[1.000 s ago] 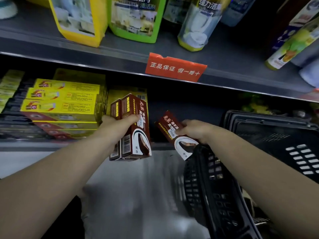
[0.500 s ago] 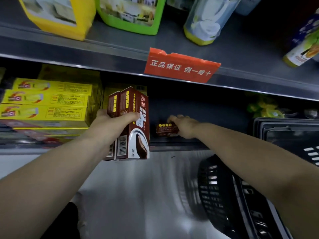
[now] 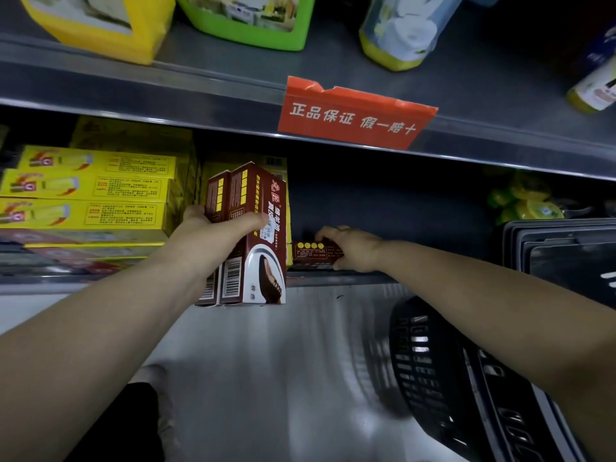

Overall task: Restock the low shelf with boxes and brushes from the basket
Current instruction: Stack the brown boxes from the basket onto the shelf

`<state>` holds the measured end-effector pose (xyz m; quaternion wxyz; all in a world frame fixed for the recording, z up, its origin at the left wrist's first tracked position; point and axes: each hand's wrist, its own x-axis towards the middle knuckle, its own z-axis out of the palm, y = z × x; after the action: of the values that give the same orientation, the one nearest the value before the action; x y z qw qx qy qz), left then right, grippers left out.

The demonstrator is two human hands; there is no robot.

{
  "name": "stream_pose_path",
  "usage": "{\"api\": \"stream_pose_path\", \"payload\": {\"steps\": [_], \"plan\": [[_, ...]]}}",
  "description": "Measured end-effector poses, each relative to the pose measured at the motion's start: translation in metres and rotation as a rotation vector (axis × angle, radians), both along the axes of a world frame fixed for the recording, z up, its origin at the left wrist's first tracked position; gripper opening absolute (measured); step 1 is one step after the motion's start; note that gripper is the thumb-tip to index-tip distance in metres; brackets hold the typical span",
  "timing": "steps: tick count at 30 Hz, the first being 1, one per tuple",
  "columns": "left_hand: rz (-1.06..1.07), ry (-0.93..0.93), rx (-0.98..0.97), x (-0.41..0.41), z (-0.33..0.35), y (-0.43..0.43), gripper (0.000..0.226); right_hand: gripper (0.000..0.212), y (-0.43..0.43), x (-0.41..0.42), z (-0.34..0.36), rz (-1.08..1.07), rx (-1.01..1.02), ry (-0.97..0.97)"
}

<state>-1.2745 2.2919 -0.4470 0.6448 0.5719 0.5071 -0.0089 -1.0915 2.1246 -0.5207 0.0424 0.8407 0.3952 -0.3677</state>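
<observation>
While the left hand (image 3: 213, 228) held two brown boxes (image 3: 246, 235) side by side, standing up in front of the low shelf (image 3: 333, 278), the right hand (image 3: 350, 250) lay on one more brown box (image 3: 311, 253) that sat flat on that shelf; its fingers curled over the far end, so it seemed to be holding that box, though the grip was partly hidden in the dark. These boxes looked like thin card, so they were likely light and stiff but easy to dent; a good hold was across the long sides, thumb on one face and fingers on the other, not on the end flaps. The smooth print could be a bit slippery when two were pinched together. The black basket (image 3: 443, 388) sat low on the right, cut off by the edge, and what was left inside could not be seen; no brushes showed. The back of the shelf was too dark to make out. Yellow boxes (image 3: 86, 188) were stacked to the left, and a red sign (image 3: 353, 115) hung above.
</observation>
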Motion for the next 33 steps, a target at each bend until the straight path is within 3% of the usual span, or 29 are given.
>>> {"api": "stream_pose_path", "payload": {"steps": [2, 4, 5, 7, 9, 10, 13, 16, 18, 21, 23, 29, 33], "plan": [[0.005, -0.009, -0.024, 0.000, 0.000, 0.000, 0.075, 0.060, 0.004, -0.004, 0.009, 0.073, -0.039, -0.076], [0.017, -0.015, -0.053, 0.001, 0.001, -0.001, 0.078, 0.053, 0.013, -0.012, 0.027, 0.071, 0.058, -0.143], [0.028, -0.020, -0.072, 0.002, 0.002, -0.002, 0.078, 0.045, 0.019, -0.017, 0.039, -0.048, 0.169, -0.071], [0.047, -0.042, -0.126, 0.002, 0.002, -0.004, 0.078, 0.033, 0.030, -0.034, 0.065, -0.412, 0.379, 0.331], [0.028, -0.087, -0.181, 0.003, 0.005, -0.007, 0.081, 0.028, 0.034, -0.051, 0.084, -0.656, 0.429, 0.776], [0.005, -0.109, -0.196, 0.003, 0.006, -0.009, 0.086, 0.024, 0.034, -0.058, 0.087, -0.687, 0.432, 0.876], [-0.010, -0.133, -0.215, 0.004, 0.012, -0.014, 0.096, 0.018, 0.034, -0.070, 0.088, -0.717, 0.434, 0.941], [0.100, -0.090, -0.206, 0.005, 0.013, -0.014, 0.056, 0.018, 0.029, -0.059, 0.093, -0.831, 0.493, 0.983], [0.158, -0.072, -0.136, 0.006, 0.010, -0.014, 0.032, 0.017, 0.025, -0.042, 0.096, -0.843, 0.561, 0.785], [0.169, -0.068, -0.052, 0.008, 0.005, -0.011, 0.037, 0.048, 0.012, -0.007, 0.089, -0.272, 0.313, -0.151], [0.166, -0.065, -0.011, 0.009, 0.000, -0.008, 0.044, 0.060, 0.005, 0.010, 0.077, -0.040, 0.168, -0.453], [0.164, -0.080, -0.005, 0.012, -0.002, -0.008, 0.044, 0.054, 0.007, 0.022, 0.025, 0.106, -0.141, -0.272], [0.164, -0.101, -0.002, 0.012, -0.002, -0.008, 0.043, 0.065, 0.003, 0.022, 0.012, 0.001, -0.151, -0.052]]}}
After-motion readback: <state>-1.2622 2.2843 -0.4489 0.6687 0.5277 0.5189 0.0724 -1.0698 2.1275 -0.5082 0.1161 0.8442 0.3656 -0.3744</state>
